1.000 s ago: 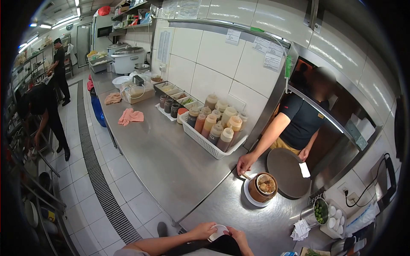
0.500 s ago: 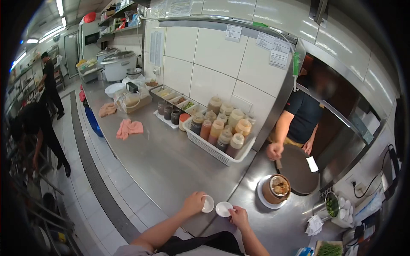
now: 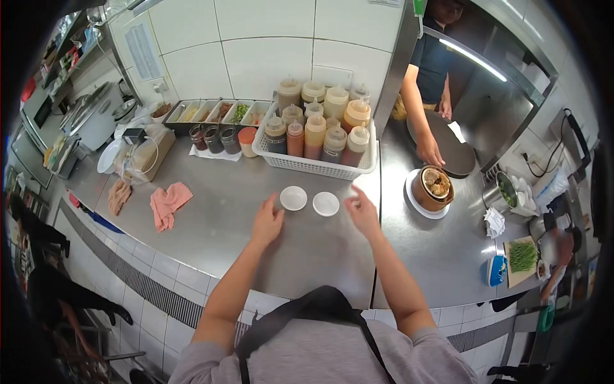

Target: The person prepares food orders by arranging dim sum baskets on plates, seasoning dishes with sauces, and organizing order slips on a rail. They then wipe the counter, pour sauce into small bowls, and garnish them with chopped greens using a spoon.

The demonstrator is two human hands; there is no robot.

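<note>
On brushed steel counter (image 3: 256,211), two round white dishes (image 3: 293,198), open hands beside

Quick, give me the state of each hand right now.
Left hand: open, holding nothing, just beside the left small white dish on the steel counter.
Right hand: open, holding nothing, just beside the right small white dish.

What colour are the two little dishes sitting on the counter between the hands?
Both little dishes are plain white, on the steel counter; the head view shows them.

Two white saucers (image 3: 293,198), pink cloth (image 3: 167,203), steel-grey counter (image 3: 230,192)
</note>
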